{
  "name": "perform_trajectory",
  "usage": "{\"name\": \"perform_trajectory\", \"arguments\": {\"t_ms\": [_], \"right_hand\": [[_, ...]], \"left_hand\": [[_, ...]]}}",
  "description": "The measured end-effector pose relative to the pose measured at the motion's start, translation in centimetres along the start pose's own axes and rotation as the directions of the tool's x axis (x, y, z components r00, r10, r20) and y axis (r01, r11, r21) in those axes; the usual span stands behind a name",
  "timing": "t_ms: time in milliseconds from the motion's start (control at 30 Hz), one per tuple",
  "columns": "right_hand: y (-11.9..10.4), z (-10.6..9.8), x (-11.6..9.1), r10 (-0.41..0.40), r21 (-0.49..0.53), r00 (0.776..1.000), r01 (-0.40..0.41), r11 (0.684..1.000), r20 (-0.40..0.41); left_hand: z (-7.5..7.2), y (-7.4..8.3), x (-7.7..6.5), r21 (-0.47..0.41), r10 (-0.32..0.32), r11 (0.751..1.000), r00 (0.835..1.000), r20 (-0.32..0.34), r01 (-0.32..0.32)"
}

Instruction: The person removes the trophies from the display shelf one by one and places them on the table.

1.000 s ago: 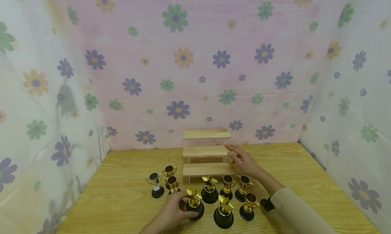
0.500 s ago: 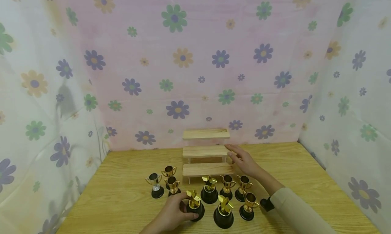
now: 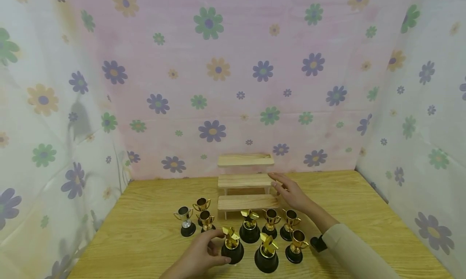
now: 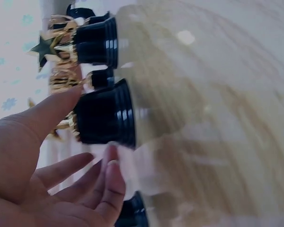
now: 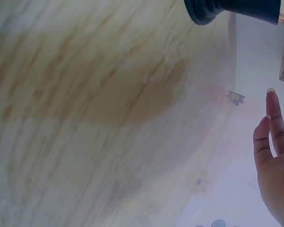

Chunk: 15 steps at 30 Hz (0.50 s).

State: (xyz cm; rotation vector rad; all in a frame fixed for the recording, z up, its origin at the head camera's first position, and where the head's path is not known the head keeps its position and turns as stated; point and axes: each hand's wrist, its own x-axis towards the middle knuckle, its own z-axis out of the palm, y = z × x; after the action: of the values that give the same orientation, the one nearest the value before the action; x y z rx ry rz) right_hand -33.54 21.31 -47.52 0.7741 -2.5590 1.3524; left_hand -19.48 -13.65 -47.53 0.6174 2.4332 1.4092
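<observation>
My left hand is beside a gold star trophy with a black base, which stands upright on the table. In the left wrist view the thumb and the loosely bent fingers lie either side of the black base, spread apart at its edges. My right hand reaches to the right end of a three-step wooden stand, fingertips right at the middle step. Its fingers are extended. Two more star trophies, one farther back and one to the right, stand nearby.
At the left are a silver cup trophy and two gold cups. Three gold cups stand at the right, near my right forearm. Flowered cloth hangs behind the wooden table and along both sides.
My left hand has drawn slightly left, and its thumb has come back from the front of the star trophy's base. The right hand, stand and trophies stay where they were.
</observation>
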Motion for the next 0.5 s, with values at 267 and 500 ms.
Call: {"name": "perform_trajectory", "arguments": {"t_ms": [267, 500], "right_hand": [[0.1, -0.2, -0.1, -0.009, -0.064, 1.000, 0.009, 0.998, 0.006], [0.0, -0.5, 0.0, -0.050, -0.159, 0.999, 0.050, 0.986, 0.004]], "left_hand": [[-2.8, 1.2, -2.6, 0.030, -0.049, 0.998, 0.996, 0.079, 0.047], [-6.0, 1.9, -4.5, 0.109, 0.036, 0.993, 0.999, 0.040, -0.040]]}}
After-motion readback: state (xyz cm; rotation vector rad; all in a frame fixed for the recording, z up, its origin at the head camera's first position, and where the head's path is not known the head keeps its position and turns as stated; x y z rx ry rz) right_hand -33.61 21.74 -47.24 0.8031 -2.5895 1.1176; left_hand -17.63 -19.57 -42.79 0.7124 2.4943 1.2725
